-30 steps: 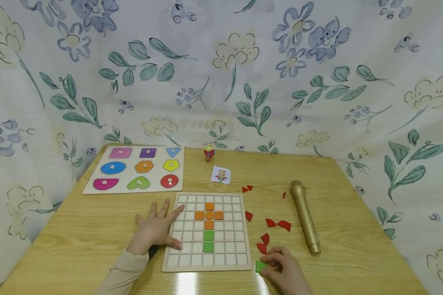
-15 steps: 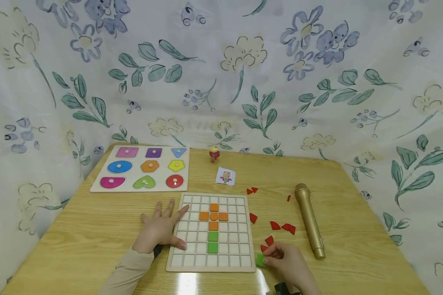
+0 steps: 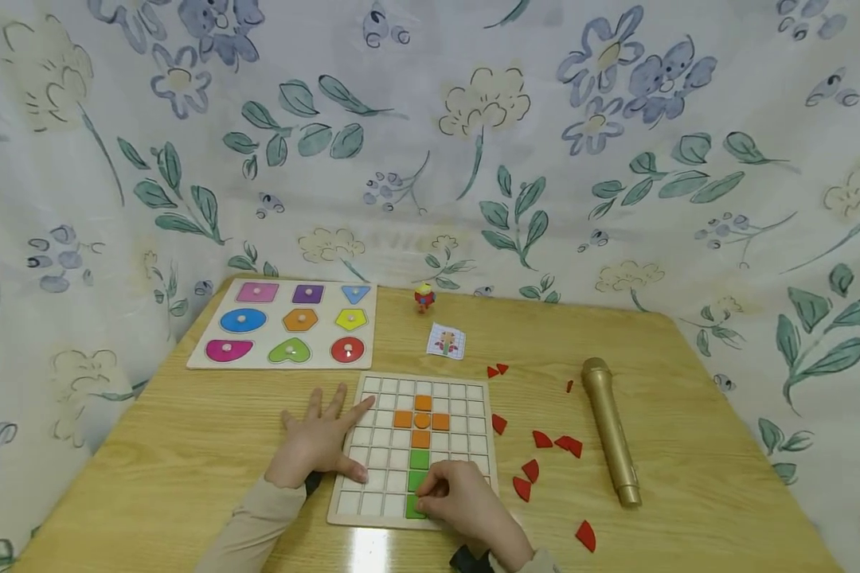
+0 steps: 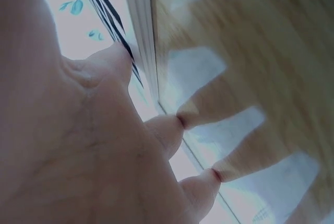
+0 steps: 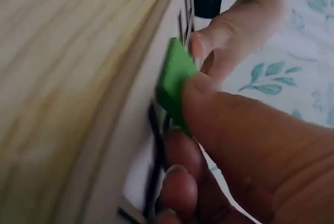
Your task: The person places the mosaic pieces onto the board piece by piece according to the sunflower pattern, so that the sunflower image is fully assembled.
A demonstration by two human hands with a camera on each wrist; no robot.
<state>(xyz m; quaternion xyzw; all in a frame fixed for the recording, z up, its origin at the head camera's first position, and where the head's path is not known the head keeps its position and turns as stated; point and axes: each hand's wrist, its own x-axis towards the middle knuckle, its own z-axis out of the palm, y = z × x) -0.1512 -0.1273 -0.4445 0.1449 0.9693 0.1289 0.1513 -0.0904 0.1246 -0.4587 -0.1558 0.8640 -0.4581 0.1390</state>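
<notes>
In the head view my right hand [image 3: 466, 497] pinches a green square tile [image 3: 413, 508] over the bottom row of a wooden grid board [image 3: 379, 458]. The right wrist view shows that tile [image 5: 176, 72] tilted between thumb and fingertips, close at the board's edge. Directly above it in the same column sit two green tiles [image 3: 420, 459], topped by a cross of orange square tiles [image 3: 440, 422] around an orange round piece [image 3: 422, 421]. My left hand [image 3: 317, 447] rests with spread fingers on the board's left edge, thumb and index reaching over the rim.
Several red wedge pieces [image 3: 542, 439] lie right of the board, near a gold microphone [image 3: 611, 430]. Behind the board are a picture card [image 3: 446, 341] and a small toy figure [image 3: 424, 298]. A shape puzzle [image 3: 322, 334] lies back left. A floral cloth [image 3: 401, 175] hangs behind the table.
My right hand has carried the green tile leftward from the table onto the board's bottom row, uncovering a red wedge at front right. My left hand stays on the board's edge.
</notes>
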